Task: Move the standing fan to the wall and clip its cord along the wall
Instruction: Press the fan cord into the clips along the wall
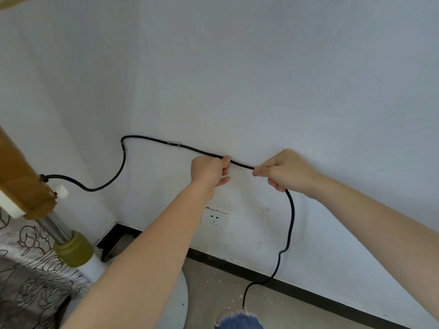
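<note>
Showing at the bottom edge is a patch of frayed denim, and the loose end of the black cord drops to the concrete floor just beside it. At the left, the fan stands on its round white base, with a flower-patterned cloth beside it; its olive collar, metal pole and brown housing rise close to the room's corner. Both bare forearms reach forward to the wall. The left hand pinches the cord between thumb and curled fingers, against the wall. The right hand, near it, has its fingers curled round the same cord, which hangs from below that fist in a long curve. A white socket sits on the wall below the hands, above a dark skirting. Left of the hands, the cord passes through a clear clip, bends down at a second clip by the corner, then sags across to the fan's housing.
</note>
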`<state>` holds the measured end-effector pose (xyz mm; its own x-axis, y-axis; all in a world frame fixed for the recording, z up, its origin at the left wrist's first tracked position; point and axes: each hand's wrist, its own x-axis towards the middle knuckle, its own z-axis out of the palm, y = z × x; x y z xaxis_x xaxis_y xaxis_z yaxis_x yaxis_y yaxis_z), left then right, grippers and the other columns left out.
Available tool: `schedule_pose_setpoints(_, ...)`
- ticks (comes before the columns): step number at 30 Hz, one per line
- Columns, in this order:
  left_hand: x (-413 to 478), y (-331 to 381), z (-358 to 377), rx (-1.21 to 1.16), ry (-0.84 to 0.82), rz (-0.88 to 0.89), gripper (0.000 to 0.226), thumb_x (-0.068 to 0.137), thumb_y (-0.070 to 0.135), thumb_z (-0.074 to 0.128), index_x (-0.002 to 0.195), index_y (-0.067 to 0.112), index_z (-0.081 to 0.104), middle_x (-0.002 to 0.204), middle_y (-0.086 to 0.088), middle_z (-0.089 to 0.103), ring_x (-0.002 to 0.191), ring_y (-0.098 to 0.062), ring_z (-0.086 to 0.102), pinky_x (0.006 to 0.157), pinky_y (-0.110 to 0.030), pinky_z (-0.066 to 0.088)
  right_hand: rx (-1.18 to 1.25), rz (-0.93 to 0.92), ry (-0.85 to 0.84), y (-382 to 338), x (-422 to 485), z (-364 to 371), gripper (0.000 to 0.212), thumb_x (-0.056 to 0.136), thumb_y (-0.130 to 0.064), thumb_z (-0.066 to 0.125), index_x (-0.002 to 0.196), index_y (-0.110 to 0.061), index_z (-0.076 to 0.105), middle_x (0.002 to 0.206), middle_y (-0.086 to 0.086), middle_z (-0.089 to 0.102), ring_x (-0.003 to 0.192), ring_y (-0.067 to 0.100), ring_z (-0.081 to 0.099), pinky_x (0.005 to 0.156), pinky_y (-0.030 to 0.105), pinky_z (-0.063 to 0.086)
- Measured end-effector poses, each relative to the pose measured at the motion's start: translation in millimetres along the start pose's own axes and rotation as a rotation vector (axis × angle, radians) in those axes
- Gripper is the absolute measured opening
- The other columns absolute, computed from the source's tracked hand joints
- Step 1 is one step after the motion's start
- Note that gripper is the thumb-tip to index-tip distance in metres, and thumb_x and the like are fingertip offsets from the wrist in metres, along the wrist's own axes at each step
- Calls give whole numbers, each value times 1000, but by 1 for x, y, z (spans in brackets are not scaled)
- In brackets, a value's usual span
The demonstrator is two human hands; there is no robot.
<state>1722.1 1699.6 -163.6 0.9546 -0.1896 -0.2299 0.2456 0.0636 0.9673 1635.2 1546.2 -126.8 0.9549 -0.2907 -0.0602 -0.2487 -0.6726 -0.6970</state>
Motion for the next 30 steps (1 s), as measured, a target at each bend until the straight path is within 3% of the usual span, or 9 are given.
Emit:
schedule_pose_setpoints(2,-1,-2,0,1,-2,2,14,84,11,67,72,6,62,65,-4,59,56,-13,55,49,-23,56,41,28,-32,3,-4,-3,36,84,-25,64,93,9,67,56,4,47,46,16,42,50,21,39)
schedule_pose_setpoints(4,-2,-2,0,6,-5,2,13,85,11,66,73,6,63,66,-4,59,56,-12,55,48,-22,56,119,28,-38,2,-8,-6,17,86,-21,64,92,-11,76,54,-4,51,53,15,45,53,20,43)
schedule_pose_setpoints(6,-3,-1,0,3,1,-5,14,85,11,66,72,6,62,66,-4,59,56,-12,56,46,-22,55,157,-7,-37,-1,-10,-10,22,86,-16,62,101,-26,75,56,-11,55,53,10,48,49,19,46)
schedule_pose_setpoints(10,-3,-4,-2,16,27,-35,15,84,10,66,71,6,61,67,-5,60,57,-14,56,46,-23,56,-108,-151,10,-11,-13,-5,28,87,-9,57,104,-21,76,39,-19,56,33,2,44,35,5,30)
schedule_pose_setpoints(12,-3,-6,-4,60,35,-29,15,84,12,68,72,6,63,70,-5,61,58,-15,57,49,-26,57,-277,-219,24,-19,-16,2,32,85,-7,54,106,-20,75,71,-14,75,47,1,53,41,5,35)
schedule_pose_setpoints(14,-3,-9,-5,112,36,-1,17,84,16,68,70,8,63,70,-5,62,58,-16,56,54,-29,57,-416,-251,42,-23,-17,7,37,83,-4,50,106,-17,75,90,6,77,62,16,59,51,18,43)
schedule_pose_setpoints(18,-4,-10,-4,170,38,38,20,86,20,68,69,9,64,68,-4,64,57,-16,56,56,-31,58,-558,-257,94,-29,-17,13,34,78,-2,46,98,-4,74,77,20,70,66,33,58,56,34,49)
schedule_pose_setpoints(25,-5,-2,-5,132,-12,-32,15,85,18,69,77,6,64,69,-4,65,56,-15,58,45,-24,55,-600,-187,122,-39,-11,15,9,75,-3,48,69,-8,52,57,5,41,63,32,46,44,27,29)
schedule_pose_setpoints(30,-8,-1,-5,93,-39,-77,15,87,18,67,79,5,63,70,-5,64,56,-15,57,45,-24,56,-593,-175,187,-43,-3,13,9,80,-4,54,84,-1,61,80,14,61,74,34,58,61,37,53)
